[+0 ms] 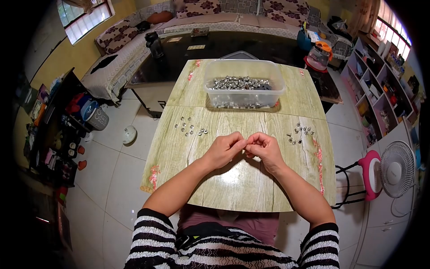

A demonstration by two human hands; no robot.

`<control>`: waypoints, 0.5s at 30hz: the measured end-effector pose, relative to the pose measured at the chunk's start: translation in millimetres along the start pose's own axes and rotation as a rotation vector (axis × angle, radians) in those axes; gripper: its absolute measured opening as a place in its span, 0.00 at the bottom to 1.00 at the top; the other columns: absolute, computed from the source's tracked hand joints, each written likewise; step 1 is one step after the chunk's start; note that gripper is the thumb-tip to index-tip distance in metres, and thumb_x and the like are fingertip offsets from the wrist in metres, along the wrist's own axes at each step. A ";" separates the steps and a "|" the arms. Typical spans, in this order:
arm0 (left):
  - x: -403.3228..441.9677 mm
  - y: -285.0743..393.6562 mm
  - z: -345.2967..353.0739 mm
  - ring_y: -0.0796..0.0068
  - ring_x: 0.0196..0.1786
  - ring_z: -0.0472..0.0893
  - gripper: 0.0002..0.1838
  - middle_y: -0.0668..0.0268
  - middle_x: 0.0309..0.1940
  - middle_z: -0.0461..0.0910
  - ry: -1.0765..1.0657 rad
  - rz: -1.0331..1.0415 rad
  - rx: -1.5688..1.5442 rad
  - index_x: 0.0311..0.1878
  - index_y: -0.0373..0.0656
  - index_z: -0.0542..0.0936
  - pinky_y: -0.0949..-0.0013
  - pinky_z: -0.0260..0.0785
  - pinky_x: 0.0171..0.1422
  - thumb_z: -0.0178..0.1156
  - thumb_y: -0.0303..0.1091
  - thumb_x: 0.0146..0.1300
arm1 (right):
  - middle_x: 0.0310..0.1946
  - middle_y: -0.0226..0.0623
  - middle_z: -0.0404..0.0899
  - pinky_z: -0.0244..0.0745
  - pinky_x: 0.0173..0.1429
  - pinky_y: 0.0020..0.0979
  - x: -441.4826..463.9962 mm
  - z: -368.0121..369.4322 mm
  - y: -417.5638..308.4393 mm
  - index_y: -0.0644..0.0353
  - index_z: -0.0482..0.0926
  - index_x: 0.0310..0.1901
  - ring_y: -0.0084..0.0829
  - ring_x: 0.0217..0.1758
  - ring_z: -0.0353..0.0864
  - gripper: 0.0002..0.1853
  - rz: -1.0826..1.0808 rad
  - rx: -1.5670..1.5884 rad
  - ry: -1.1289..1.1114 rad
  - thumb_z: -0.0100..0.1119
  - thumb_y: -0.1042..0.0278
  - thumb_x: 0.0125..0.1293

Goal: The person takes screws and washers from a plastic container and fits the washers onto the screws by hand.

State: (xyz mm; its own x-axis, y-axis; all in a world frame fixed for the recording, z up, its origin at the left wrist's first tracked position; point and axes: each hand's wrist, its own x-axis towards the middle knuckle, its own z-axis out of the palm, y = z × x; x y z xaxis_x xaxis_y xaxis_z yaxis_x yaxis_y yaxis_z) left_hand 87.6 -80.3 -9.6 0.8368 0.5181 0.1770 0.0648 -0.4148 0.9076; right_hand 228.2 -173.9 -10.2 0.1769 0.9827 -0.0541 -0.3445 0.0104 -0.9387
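My left hand (225,149) and my right hand (265,151) meet over the middle of the wood-patterned table. The fingers of both are pinched together at the tips, and whatever they hold is hidden or too small to make out. Left of my hands lie several small round metal pieces (186,127), ring-like or cap-like. To the right is a group of small metal pieces with heads and short stems (303,130), much like screws or studs. Beyond my hands stands a clear plastic box (245,97) holding a heap of shiny metal pieces (239,83).
A dark table (251,42) adjoins the far edge, carrying a black bottle (154,45) and a water jug with an orange lid (319,56). At right are a pink-and-white chair (371,175) and a white fan (394,169). Behind runs a sofa (121,62).
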 end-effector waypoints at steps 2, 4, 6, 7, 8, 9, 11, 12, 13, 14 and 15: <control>-1.4 2.8 0.8 0.85 0.21 0.67 0.14 0.72 0.17 0.69 0.015 0.018 0.000 0.29 0.40 0.69 0.78 0.60 0.25 0.47 0.41 0.63 | 0.23 0.31 0.74 0.69 0.30 0.18 0.4 -0.9 -0.3 0.64 0.72 0.30 0.17 0.25 0.72 0.05 -0.006 0.001 0.017 0.57 0.78 0.51; -1.6 2.9 1.4 0.85 0.21 0.67 0.14 0.72 0.16 0.69 0.031 0.037 -0.001 0.28 0.40 0.70 0.78 0.60 0.25 0.47 0.41 0.63 | 0.23 0.31 0.74 0.69 0.30 0.18 0.4 -1.3 0.4 0.64 0.72 0.30 0.17 0.25 0.72 0.05 -0.004 0.008 0.014 0.57 0.78 0.52; -0.8 0.2 1.7 0.86 0.21 0.67 0.13 0.72 0.17 0.69 -0.005 0.015 -0.021 0.30 0.40 0.69 0.79 0.59 0.25 0.48 0.41 0.62 | 0.24 0.31 0.74 0.69 0.30 0.18 0.3 -0.9 -0.1 0.64 0.72 0.30 0.17 0.25 0.72 0.05 -0.003 0.015 0.009 0.57 0.78 0.52; 0.0 -2.3 1.0 0.86 0.21 0.67 0.13 0.72 0.17 0.69 -0.005 0.015 -0.021 0.30 0.40 0.69 0.79 0.59 0.25 0.48 0.41 0.62 | 0.24 0.30 0.74 0.69 0.30 0.18 -0.1 -0.1 -1.0 0.64 0.72 0.30 0.17 0.25 0.72 0.05 0.005 0.007 0.009 0.57 0.78 0.52; 1.1 -5.5 -0.3 0.86 0.21 0.67 0.12 0.72 0.17 0.69 -0.023 0.010 0.011 0.31 0.41 0.69 0.79 0.59 0.25 0.49 0.41 0.62 | 0.24 0.30 0.74 0.69 0.30 0.18 -0.4 0.2 -1.4 0.64 0.72 0.31 0.17 0.25 0.72 0.05 0.014 -0.002 0.010 0.57 0.78 0.52; 1.3 -7.2 -1.0 0.86 0.21 0.67 0.12 0.72 0.18 0.70 -0.042 0.003 0.044 0.31 0.41 0.69 0.79 0.60 0.25 0.49 0.41 0.61 | 0.24 0.30 0.74 0.69 0.30 0.18 -0.3 0.1 -1.3 0.64 0.72 0.31 0.17 0.25 0.72 0.05 0.015 -0.002 0.009 0.57 0.78 0.52; -0.6 -3.7 0.9 0.86 0.21 0.67 0.12 0.72 0.17 0.69 -0.010 0.009 0.013 0.31 0.41 0.69 0.79 0.59 0.25 0.49 0.41 0.62 | 0.24 0.30 0.73 0.69 0.30 0.18 0.2 -0.5 -1.2 0.64 0.72 0.31 0.17 0.25 0.72 0.05 0.009 -0.004 0.022 0.57 0.77 0.52; -1.1 -1.4 1.5 0.86 0.21 0.67 0.13 0.72 0.17 0.69 0.020 0.017 -0.017 0.30 0.41 0.69 0.79 0.59 0.25 0.49 0.41 0.62 | 0.24 0.30 0.73 0.69 0.30 0.18 0.5 -1.0 -0.9 0.64 0.72 0.31 0.17 0.25 0.72 0.05 0.009 -0.004 0.022 0.57 0.77 0.52; -1.4 0.1 1.2 0.86 0.21 0.67 0.13 0.72 0.17 0.69 0.020 0.016 -0.017 0.30 0.41 0.69 0.79 0.59 0.25 0.49 0.41 0.62 | 0.23 0.30 0.73 0.69 0.30 0.18 0.8 -1.6 0.0 0.64 0.72 0.31 0.17 0.25 0.72 0.05 0.007 0.000 0.019 0.57 0.77 0.52; -1.3 1.5 0.8 0.86 0.21 0.67 0.13 0.72 0.16 0.69 0.019 0.034 0.002 0.30 0.41 0.69 0.79 0.59 0.25 0.48 0.41 0.62 | 0.23 0.30 0.73 0.69 0.30 0.18 0.9 -1.9 0.6 0.64 0.72 0.31 0.17 0.25 0.72 0.05 0.005 0.003 0.016 0.57 0.77 0.52; -1.3 2.1 0.7 0.86 0.21 0.67 0.13 0.72 0.16 0.69 0.018 0.052 0.022 0.29 0.40 0.69 0.79 0.60 0.25 0.48 0.40 0.62 | 0.23 0.30 0.73 0.69 0.30 0.18 0.7 -1.8 1.0 0.64 0.72 0.31 0.17 0.25 0.72 0.05 0.006 0.004 0.016 0.57 0.77 0.52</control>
State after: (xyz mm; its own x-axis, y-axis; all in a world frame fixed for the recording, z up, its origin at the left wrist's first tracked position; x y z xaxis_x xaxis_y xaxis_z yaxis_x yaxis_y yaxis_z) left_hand 87.0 -82.3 -8.3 0.8294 0.5086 0.2312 0.0330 -0.4578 0.8884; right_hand 229.6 -173.5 -11.9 0.1897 0.9797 -0.0652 -0.3496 0.0054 -0.9369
